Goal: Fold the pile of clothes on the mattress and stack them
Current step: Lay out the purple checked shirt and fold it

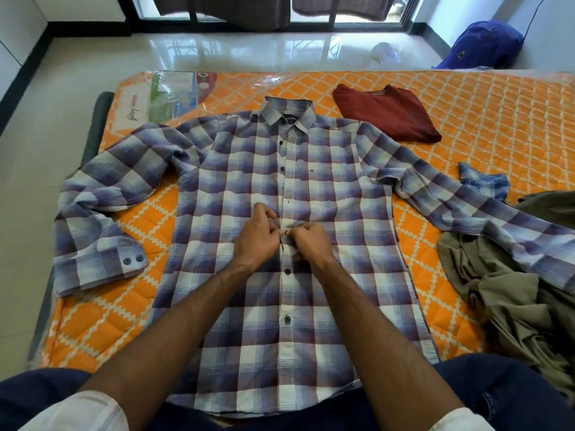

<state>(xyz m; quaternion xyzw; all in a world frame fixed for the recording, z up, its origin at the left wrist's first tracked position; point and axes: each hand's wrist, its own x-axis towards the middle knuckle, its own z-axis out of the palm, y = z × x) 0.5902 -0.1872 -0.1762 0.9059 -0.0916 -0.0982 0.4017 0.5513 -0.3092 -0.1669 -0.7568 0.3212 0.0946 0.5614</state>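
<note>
Both hands, left hand (256, 236) and right hand (306, 241), pinch the shirt (249, 321) placket at a middle button. If we tug sideways, the button could slip its hole and the front bunches up on the mattress (466, 119).

A glossy white tiled floor (217, 51) reflects daylight from a dark-framed sliding glass door (264, 14) at the far side, where dark cloths (224, 10) hang. White walls (18, 29) carry a black skirting. A blue backpack (485, 45) leans in the far right corner, with a crumpled white bag (384, 52) near it
</note>
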